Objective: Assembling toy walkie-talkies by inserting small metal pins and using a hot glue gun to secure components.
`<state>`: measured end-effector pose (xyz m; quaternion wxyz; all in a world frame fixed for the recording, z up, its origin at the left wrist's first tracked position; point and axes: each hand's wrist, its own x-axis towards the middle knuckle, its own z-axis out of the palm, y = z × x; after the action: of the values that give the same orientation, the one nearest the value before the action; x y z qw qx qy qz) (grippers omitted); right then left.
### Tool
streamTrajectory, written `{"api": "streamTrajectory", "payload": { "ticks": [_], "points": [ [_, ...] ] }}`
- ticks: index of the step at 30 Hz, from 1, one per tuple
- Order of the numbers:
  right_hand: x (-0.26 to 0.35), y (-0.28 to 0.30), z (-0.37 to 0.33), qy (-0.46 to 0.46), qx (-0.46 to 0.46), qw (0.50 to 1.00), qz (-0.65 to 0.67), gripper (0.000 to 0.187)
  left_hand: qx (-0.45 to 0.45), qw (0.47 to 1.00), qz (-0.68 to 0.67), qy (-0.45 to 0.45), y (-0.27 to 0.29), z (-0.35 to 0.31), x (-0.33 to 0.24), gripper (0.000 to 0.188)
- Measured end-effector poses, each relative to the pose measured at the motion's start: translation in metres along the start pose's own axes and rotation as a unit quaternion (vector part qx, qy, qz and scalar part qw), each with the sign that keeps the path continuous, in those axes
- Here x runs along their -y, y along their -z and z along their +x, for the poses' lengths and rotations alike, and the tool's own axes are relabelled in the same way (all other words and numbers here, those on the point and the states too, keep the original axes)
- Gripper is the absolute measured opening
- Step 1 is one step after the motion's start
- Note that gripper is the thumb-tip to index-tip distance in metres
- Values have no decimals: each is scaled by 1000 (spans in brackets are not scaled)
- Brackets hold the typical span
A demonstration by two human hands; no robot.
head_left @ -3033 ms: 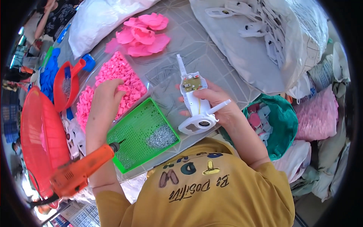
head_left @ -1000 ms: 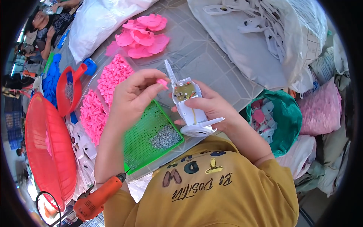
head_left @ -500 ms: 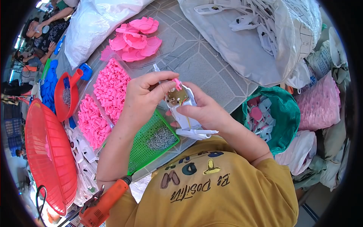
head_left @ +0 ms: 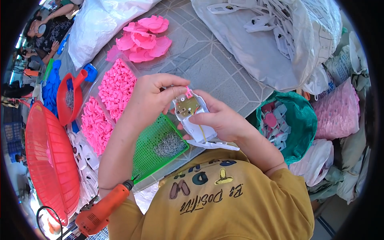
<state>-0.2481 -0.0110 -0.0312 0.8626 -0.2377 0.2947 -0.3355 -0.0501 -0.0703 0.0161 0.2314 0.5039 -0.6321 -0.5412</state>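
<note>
White plastic housing [head_left: 195, 130] mid-frame (clock centre), olive circuit board [head_left: 186, 107] exposed. Right hand [head_left: 221, 120] grips it, thumb across its face. Left hand [head_left: 149, 98] pinching small pink plastic piece [head_left: 189, 93] at housing's 11 o'clock end. Bright green perforated plastic tray [head_left: 149, 156] at 7–8 o'clock, silver metal screws [head_left: 170, 146] inside. Orange power screwdriver [head_left: 103, 210] same bearing, farther out.

White housing I hold [head_left: 203, 131]: plastic, smooth, with a soft sheen
Circuit board in it [head_left: 185, 107]: flat, yellowish-brown, with shiny metal dots
Pink part I pinch [head_left: 188, 93]: plastic
My shirt [head_left: 240, 200]: matt cloth, lightly creased
Tray by my arm [head_left: 148, 156]: green plastic, perforated
Screws [head_left: 171, 145]: bright metal
Basket at my left [head_left: 56, 164]: red, glossy, ribbed plastic
Bench before me [head_left: 224, 66]: grey, mostly matt, lined
</note>
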Motion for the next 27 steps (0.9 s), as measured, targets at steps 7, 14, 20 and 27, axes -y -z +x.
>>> {"api": "streamTrajectory", "payload": {
  "ticks": [7, 14, 20, 27],
  "points": [
    [8, -2, 6, -54, 8, 990, 129, 60, -182, 919, 211, -278, 2, -10, 15, 32],
    [-1, 41, 12, -119, -1, 975, 189, 62, -422, 865, 265, -57, 84, -72, 52, 24],
    [-15, 36, 23, 9, -51, 997, 59, 64, -341, 856, 377, 95, 151, -116, 121, 23],
    [-11, 21, 23, 13, -79, 995, 61, 66, -307, 830, 444, 138, 142, -112, 139, 15]
  ]
}}
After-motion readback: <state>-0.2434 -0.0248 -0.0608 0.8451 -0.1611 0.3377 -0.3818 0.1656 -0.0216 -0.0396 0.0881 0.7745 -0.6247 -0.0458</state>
